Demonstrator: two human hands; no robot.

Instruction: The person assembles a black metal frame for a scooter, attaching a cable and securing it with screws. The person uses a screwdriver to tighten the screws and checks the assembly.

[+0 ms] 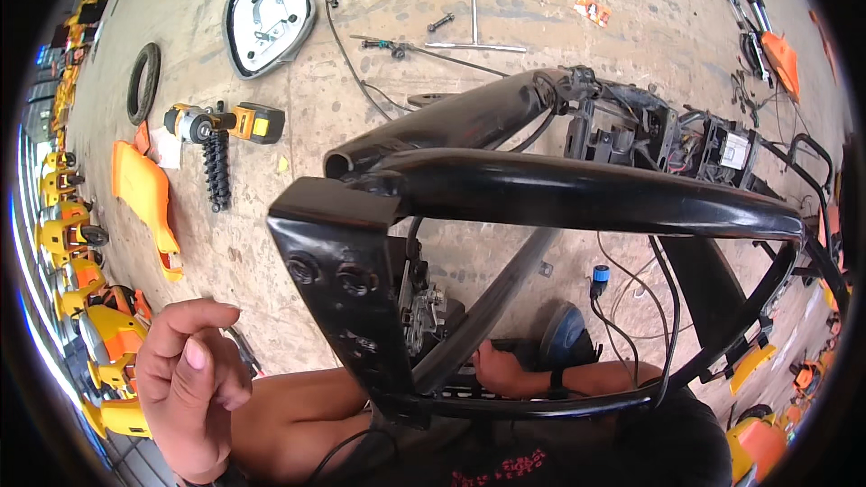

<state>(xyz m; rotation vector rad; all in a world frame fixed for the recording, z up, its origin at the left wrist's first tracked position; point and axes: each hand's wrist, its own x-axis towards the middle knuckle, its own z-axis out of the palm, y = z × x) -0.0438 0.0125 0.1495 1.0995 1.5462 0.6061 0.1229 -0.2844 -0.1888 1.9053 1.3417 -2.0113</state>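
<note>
A black tubular motorcycle frame (595, 189) stands in front of me, with a broad bracket plate (336, 257) at its left end. My left hand (194, 379) is raised to the left of this plate, apart from it. Its index finger and thumb are bent and spaced apart, and nothing shows between them. My right hand (498, 370) reaches low behind the frame's lower tubes, close to a metal mechanical part (428, 311). Its fingers are mostly hidden, so what it touches cannot be made out. A blue-capped connector (600, 276) hangs on cables inside the frame.
Left on the floor are a cordless power tool (257, 122), a coil-spring shock absorber (217, 171), an orange panel (144, 194) and a tyre (142, 83). Farther off lie a pale tray-like part (268, 13), a T-handle wrench (474, 9) and a bolt (441, 22). Yellow vehicles line the left.
</note>
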